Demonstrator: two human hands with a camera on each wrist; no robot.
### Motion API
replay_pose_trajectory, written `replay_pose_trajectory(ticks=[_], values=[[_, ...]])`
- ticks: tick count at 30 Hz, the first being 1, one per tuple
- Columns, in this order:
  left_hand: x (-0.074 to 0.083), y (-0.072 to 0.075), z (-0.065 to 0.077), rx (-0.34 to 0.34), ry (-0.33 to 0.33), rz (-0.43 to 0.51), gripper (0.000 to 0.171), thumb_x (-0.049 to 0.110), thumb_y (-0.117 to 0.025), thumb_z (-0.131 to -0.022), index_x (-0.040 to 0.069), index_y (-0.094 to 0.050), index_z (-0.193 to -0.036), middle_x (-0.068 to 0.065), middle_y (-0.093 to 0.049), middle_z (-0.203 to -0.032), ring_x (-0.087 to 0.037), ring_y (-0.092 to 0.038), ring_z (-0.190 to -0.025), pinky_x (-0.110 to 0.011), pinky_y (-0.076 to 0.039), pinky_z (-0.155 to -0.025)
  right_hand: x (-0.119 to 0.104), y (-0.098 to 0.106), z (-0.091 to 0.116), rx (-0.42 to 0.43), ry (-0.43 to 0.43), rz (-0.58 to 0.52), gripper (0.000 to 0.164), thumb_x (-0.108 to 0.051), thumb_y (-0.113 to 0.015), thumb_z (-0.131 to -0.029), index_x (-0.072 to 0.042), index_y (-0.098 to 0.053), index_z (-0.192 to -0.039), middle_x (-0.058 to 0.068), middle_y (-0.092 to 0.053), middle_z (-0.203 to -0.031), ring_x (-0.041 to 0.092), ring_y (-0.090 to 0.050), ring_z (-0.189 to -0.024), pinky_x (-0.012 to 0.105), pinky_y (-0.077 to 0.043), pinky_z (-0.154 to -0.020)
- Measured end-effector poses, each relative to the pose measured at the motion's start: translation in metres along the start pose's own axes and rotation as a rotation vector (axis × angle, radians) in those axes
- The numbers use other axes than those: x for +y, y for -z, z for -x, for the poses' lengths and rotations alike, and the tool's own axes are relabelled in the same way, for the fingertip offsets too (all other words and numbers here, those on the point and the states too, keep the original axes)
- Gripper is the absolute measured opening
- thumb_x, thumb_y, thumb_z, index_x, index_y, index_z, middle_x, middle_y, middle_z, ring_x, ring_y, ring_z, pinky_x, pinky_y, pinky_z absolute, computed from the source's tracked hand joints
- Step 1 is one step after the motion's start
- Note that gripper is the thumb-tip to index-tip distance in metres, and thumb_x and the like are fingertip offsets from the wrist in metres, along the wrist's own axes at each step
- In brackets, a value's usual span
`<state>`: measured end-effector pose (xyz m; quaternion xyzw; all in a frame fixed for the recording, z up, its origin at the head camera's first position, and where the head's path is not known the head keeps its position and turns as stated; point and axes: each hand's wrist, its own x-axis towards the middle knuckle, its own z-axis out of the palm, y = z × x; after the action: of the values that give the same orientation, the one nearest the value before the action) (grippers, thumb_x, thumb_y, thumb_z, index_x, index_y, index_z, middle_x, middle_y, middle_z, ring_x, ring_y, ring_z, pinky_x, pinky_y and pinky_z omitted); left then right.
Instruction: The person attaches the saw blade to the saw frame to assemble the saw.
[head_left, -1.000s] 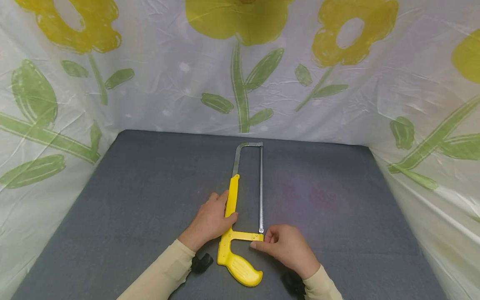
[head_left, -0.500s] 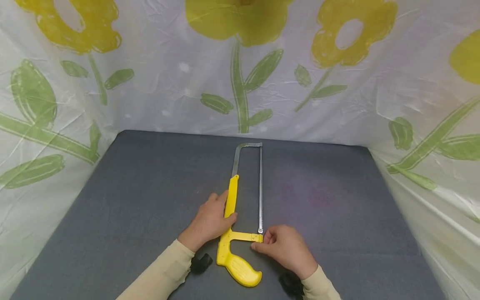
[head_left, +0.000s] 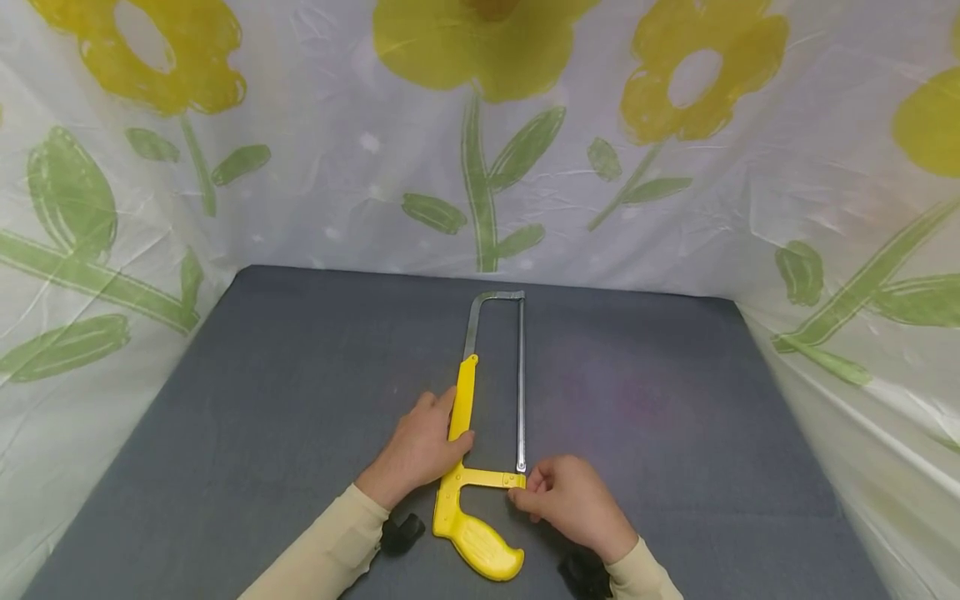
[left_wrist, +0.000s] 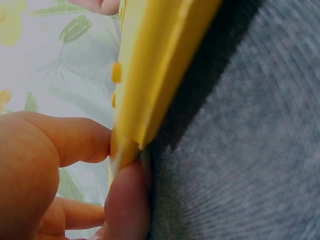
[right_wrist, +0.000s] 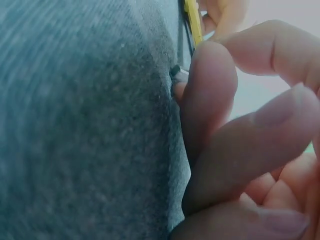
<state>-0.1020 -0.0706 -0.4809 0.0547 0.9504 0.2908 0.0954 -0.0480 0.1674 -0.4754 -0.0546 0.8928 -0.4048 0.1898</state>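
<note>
A hacksaw (head_left: pixel 487 542) with a yellow frame and handle lies on the dark grey cloth, its handle toward me. Its straight metal blade (head_left: pixel 521 383) runs along the right side. My left hand (head_left: pixel 420 446) grips the yellow part of the frame, thumb across the near side, as the left wrist view also shows. At the blade's near end, my right hand (head_left: pixel 573 504) pinches the tip of the short yellow crossbar (head_left: pixel 491 478) between thumb and curled fingers. Whatever small part sits between those fingertips is mostly hidden; a small metal end (right_wrist: pixel 181 73) shows beside them in the right wrist view.
Dark grey cloth (head_left: pixel 315 358) covers the table. A white sheet (head_left: pixel 322 167) printted with yellow flowers hangs behind and at both sides. Black wrist camera mounts (head_left: pixel 402 533) sit under the cuffs.
The head view has tilted slightly. My right thumb has shifted a little to the right along the crossbar's tip. The left hand and the hacksaw stay in place.
</note>
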Motion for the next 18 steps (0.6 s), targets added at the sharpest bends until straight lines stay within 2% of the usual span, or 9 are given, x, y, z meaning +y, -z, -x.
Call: replay_pose_trajectory(ticks=[4, 9, 18], values=[[-0.0007, -0.0005, -0.0012, 0.002, -0.004, 0.003, 0.081, 0.033, -0.078, -0.097, 0.0, -0.044, -0.163, -0.02, -0.061, -0.123, -0.019, -0.056, -0.077, -0.03, -0.05, -0.065, -0.0024, 0.0018, 0.0004, -0.032, -0.008, -0.047, 0.025, -0.029, -0.084, -0.089, -0.016, -0.07, -0.071, -0.008, -0.064, -0.059, 0.01, -0.051, -0.051, 0.026, -0.039, -0.048], [-0.001, -0.0006, -0.001, 0.004, -0.002, 0.0, 0.081, 0.033, -0.078, -0.097, 0.0, -0.044, -0.163, -0.02, -0.061, -0.123, -0.018, -0.056, -0.077, -0.029, -0.05, -0.065, -0.0021, 0.0022, 0.0004, -0.039, -0.01, -0.042, 0.027, -0.031, -0.084, -0.089, -0.017, -0.069, -0.072, -0.008, -0.062, -0.059, 0.01, -0.051, -0.05, 0.026, -0.039, -0.048], [-0.0009, -0.0013, -0.0004, 0.006, 0.005, -0.012, 0.081, 0.034, -0.079, -0.097, 0.0, -0.045, -0.163, -0.019, -0.061, -0.123, -0.018, -0.056, -0.077, -0.029, -0.052, -0.065, -0.0011, 0.0026, -0.0001, -0.036, -0.046, -0.046, 0.039, -0.05, -0.089, -0.086, -0.017, -0.069, -0.076, -0.008, -0.057, -0.058, 0.011, -0.053, -0.05, 0.028, -0.041, -0.049]])
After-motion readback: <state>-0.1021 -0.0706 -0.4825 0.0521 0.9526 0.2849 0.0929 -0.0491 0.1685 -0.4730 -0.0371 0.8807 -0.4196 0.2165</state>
